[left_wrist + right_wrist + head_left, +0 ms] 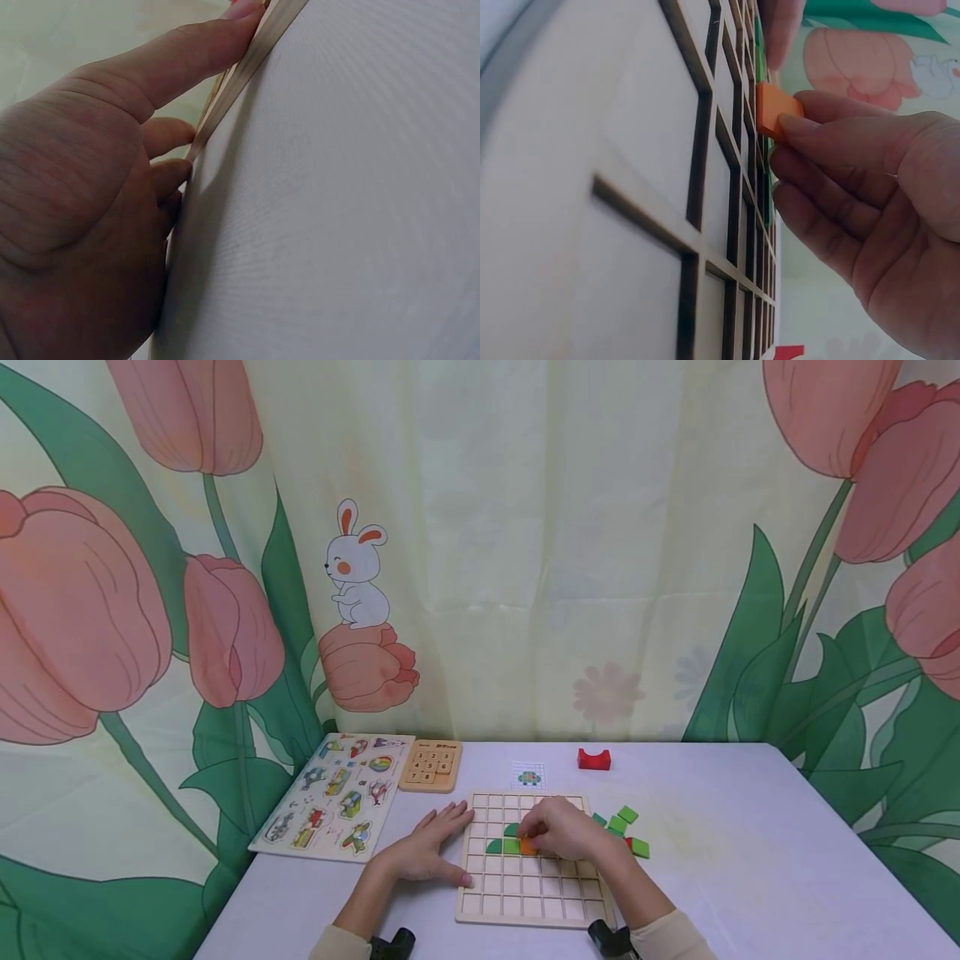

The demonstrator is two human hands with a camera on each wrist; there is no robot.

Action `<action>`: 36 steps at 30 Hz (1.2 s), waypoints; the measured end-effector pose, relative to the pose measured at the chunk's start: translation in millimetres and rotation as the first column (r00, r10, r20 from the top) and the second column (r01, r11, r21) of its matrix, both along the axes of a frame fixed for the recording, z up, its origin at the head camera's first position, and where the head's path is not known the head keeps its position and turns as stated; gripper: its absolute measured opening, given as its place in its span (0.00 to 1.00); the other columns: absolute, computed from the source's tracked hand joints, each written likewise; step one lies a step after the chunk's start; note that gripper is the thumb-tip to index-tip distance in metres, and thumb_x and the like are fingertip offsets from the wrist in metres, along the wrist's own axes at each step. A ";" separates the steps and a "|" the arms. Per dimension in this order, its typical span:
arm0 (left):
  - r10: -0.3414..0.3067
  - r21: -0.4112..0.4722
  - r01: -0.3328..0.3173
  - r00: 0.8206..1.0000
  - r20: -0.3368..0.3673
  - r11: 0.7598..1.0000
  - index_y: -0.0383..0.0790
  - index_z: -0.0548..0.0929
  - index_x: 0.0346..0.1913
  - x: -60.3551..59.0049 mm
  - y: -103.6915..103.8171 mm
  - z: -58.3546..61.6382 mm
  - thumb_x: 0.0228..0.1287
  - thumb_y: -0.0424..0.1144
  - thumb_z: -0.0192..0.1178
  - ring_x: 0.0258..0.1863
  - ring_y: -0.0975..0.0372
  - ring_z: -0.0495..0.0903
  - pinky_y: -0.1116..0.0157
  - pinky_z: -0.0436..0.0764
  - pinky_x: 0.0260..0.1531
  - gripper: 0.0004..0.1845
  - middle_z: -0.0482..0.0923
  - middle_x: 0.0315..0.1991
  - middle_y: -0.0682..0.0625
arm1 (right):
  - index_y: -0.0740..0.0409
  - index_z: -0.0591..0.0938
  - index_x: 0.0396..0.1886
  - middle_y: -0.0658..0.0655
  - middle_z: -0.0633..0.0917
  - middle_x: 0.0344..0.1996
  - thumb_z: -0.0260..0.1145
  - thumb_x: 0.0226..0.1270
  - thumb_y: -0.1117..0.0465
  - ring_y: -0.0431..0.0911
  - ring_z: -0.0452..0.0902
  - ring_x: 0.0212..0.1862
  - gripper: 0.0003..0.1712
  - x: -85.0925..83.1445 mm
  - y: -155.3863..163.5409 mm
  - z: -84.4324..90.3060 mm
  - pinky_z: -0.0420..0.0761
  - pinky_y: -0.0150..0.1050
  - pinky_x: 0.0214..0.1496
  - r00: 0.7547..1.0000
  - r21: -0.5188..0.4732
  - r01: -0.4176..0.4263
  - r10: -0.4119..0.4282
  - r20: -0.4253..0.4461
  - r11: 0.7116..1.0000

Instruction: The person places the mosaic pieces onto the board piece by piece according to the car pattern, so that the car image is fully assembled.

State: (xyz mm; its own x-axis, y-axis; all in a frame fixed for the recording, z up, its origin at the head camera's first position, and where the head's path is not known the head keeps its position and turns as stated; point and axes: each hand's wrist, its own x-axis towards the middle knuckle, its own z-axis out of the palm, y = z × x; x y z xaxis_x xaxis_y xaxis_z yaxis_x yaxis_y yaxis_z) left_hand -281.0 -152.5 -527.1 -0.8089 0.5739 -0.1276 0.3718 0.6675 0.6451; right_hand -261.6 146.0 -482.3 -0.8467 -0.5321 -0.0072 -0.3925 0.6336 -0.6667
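White table (750,868) with grid board (534,910), puzzles (333,793)

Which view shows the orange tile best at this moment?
The right wrist view: the orange tile fills a clear patch, pinched by the right hand against the grid board. In the head view the orange tile is a small sliver half hidden under that hand. The left wrist view does not show it.

A child's play corner: tulip-and-rabbit curtain (480,552) behind a white worktop (750,860) strewn with wooden puzzles (333,795) and blocks (594,759).
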 end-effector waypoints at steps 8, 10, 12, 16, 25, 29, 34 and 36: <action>0.009 -0.005 -0.009 1.000 0.006 1.000 0.52 0.59 0.83 0.3 -0.3 0.3 0.49 0.64 0.77 0.86 0.50 0.41 0.42 0.36 0.84 0.60 0.46 0.86 0.50 | 0.51 0.93 0.43 0.46 0.90 0.38 0.75 0.64 0.69 0.42 0.78 0.41 0.12 -1.2 -1.0 -2.6 0.83 0.31 0.39 1.000 0.005 0.004 -0.004 -0.002 1.000; 0.009 -0.006 -0.009 1.000 0.005 1.000 0.52 0.59 0.83 0.5 -0.4 0.1 0.49 0.64 0.77 0.86 0.50 0.41 0.42 0.36 0.84 0.60 0.46 0.86 0.50 | 0.51 0.93 0.42 0.46 0.89 0.38 0.75 0.63 0.69 0.42 0.78 0.41 0.11 -1.1 -1.3 -2.7 0.83 0.31 0.40 1.000 0.015 0.001 -0.001 -0.012 1.000; 0.010 -0.005 -0.010 1.000 0.005 1.000 0.52 0.59 0.83 0.5 -0.4 0.1 0.49 0.64 0.77 0.86 0.50 0.41 0.42 0.36 0.84 0.60 0.46 0.86 0.50 | 0.51 0.93 0.42 0.46 0.89 0.38 0.76 0.62 0.68 0.41 0.78 0.40 0.11 -0.5 -1.2 -2.0 0.83 0.31 0.40 1.000 0.025 0.000 0.000 -0.021 1.000; 0.009 -0.007 -0.009 1.000 0.005 1.000 0.52 0.59 0.83 0.4 0.4 0.7 0.49 0.64 0.77 0.86 0.50 0.42 0.42 0.36 0.84 0.60 0.46 0.86 0.51 | 0.51 0.93 0.43 0.46 0.87 0.37 0.78 0.60 0.68 0.41 0.77 0.38 0.12 0.7 -0.7 -1.1 0.81 0.32 0.40 1.000 0.042 0.002 -0.001 -0.031 0.999; 0.009 -0.003 -0.008 1.000 0.012 1.000 0.51 0.59 0.83 -0.9 2.0 1.9 0.48 0.64 0.77 0.86 0.52 0.42 0.43 0.36 0.84 0.60 0.47 0.86 0.50 | 0.51 0.93 0.46 0.46 0.85 0.36 0.79 0.59 0.66 0.44 0.76 0.39 0.15 3.0 0.6 0.0 0.79 0.32 0.38 0.999 0.072 -0.006 0.008 -0.033 0.997; 0.010 -0.002 -0.010 1.000 0.009 1.000 0.51 0.59 0.83 -0.6 1.9 1.9 0.48 0.64 0.77 0.86 0.52 0.42 0.43 0.36 0.84 0.61 0.47 0.86 0.50 | 0.50 0.93 0.46 0.45 0.86 0.37 0.79 0.60 0.64 0.42 0.77 0.39 0.14 1.3 3.8 -1.0 0.80 0.32 0.39 0.999 0.069 0.000 0.004 -0.048 0.998; 0.013 0.000 -0.013 1.000 0.007 1.000 0.51 0.59 0.83 0.4 1.7 1.8 0.47 0.65 0.77 0.86 0.51 0.42 0.42 0.36 0.84 0.61 0.46 0.86 0.50 | 0.50 0.93 0.48 0.45 0.87 0.39 0.77 0.63 0.62 0.41 0.78 0.39 0.13 -0.5 12.8 2.5 0.81 0.32 0.37 0.998 0.037 0.020 -0.018 -0.063 0.999; 0.014 -0.002 -0.014 1.000 0.007 1.000 0.52 0.59 0.83 0.1 1.6 1.1 0.47 0.65 0.77 0.86 0.51 0.42 0.43 0.36 0.84 0.61 0.46 0.86 0.50 | 0.52 0.92 0.49 0.46 0.87 0.39 0.76 0.65 0.62 0.41 0.77 0.38 0.13 0.2 18.1 5.5 0.80 0.32 0.36 0.997 0.016 0.031 -0.030 -0.076 0.999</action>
State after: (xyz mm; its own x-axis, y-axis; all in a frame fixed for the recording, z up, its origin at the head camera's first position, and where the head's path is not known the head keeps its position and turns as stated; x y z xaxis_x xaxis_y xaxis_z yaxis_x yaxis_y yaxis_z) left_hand -280.9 -150.9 -526.0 -0.8159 0.5624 -0.1341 0.3581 0.6736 0.6465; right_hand -261.4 164.2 -476.8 -0.8611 -0.5061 0.0488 -0.4218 0.6575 -0.6243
